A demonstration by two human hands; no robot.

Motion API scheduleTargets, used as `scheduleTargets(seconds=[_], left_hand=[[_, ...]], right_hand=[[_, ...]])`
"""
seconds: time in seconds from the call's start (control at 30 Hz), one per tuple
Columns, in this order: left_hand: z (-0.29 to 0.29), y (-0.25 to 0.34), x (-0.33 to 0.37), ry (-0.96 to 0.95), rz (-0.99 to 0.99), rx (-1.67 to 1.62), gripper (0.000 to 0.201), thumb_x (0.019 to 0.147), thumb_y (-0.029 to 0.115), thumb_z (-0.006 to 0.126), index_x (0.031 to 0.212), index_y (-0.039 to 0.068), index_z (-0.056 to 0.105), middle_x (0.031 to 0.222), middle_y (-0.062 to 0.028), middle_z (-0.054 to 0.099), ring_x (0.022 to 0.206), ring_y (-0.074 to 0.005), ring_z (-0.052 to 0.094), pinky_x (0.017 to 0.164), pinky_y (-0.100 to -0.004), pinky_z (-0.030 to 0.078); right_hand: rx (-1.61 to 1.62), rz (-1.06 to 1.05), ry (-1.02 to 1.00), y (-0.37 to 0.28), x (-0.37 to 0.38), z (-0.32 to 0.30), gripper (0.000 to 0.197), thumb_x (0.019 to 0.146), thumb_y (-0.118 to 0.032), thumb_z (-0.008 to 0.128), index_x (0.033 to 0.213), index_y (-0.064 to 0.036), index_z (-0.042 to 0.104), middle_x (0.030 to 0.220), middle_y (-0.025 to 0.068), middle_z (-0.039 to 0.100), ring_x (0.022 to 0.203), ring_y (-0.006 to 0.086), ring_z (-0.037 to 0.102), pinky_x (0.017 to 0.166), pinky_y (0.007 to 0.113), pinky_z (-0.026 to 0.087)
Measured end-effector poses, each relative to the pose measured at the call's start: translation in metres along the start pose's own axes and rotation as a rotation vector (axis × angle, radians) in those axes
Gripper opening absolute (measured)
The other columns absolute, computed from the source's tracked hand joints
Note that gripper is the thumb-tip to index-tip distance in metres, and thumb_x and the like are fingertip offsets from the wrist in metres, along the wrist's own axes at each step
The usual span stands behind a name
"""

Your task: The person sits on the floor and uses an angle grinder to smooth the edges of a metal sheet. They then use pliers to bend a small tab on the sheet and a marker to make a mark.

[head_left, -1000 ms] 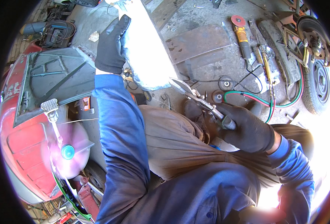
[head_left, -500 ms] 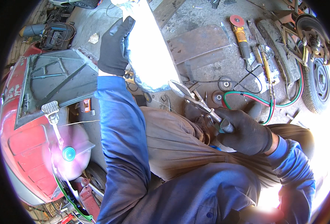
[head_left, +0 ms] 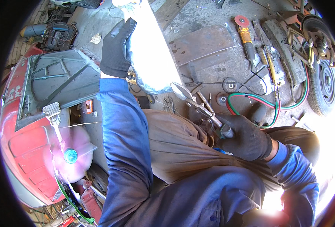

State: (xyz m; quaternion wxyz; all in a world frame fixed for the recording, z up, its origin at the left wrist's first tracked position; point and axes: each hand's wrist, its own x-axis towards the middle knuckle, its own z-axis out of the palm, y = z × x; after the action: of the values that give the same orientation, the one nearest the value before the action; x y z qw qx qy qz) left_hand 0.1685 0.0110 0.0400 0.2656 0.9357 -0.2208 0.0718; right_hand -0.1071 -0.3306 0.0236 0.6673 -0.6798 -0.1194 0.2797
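At the top middle stands a bright, overexposed metal panel, its lower end close to my knees. My gloved left hand grips its left edge, thumb toward the panel face. In my gloved right hand, closed in front of my right thigh, are metal snips. Their blades point up and left, just short of the panel's lower right corner; part of the handles is hidden by my fingers. A hammer-like tool with a ribbed handle lies just beyond the snips.
An angle grinder with a red disc and a torch with green and red hoses lie at right. A wheel stands at far right. Flat sheet metal lies ahead. A spinning fan and a red car body are at left.
My right hand and the snips have shifted slightly left and toward me. My left hand holds the panel almost still.
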Motion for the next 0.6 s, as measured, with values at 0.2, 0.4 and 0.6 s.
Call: scheduleTargets(seconds=[0.2,0.4,0.6], left_hand=[[0.0,-0.008,0.002,0.036,0.019,0.052,0.057,0.093,0.007,0.08,0.149,0.008,0.07,0.121,-0.0211,0.081,0.109,-0.0389,0.08,0.091,-0.0432,0.062],[-0.004,0.001,-0.001,0.066,0.231,0.175,0.054,0.095,0.006,0.075,0.149,0.008,0.069,0.12,-0.0235,0.08,0.106,-0.0409,0.08,0.089,-0.045,0.063],[-0.006,0.017,-0.002,0.12,0.282,0.204,0.054,0.099,0.001,0.067,0.152,0.01,0.068,0.119,-0.0249,0.08,0.106,-0.0417,0.08,0.088,-0.0476,0.062]], right_hand=[[0.032,0.013,0.005,0.0,0.001,0.0,0.031,0.088,0.003,0.066,0.119,0.0002,0.067,0.084,0.0135,0.065,0.078,0.0204,0.064,0.075,0.04,0.055],[0.064,0.108,-0.016,-0.002,0.001,-0.002,0.03,0.086,0.004,0.065,0.116,-0.0003,0.067,0.081,0.0104,0.062,0.079,0.0155,0.06,0.074,0.038,0.053],[0.075,0.056,0.019,-0.003,0.001,-0.002,0.03,0.086,0.003,0.065,0.115,0.0001,0.068,0.079,0.0089,0.06,0.077,0.0136,0.058,0.072,0.037,0.052]])
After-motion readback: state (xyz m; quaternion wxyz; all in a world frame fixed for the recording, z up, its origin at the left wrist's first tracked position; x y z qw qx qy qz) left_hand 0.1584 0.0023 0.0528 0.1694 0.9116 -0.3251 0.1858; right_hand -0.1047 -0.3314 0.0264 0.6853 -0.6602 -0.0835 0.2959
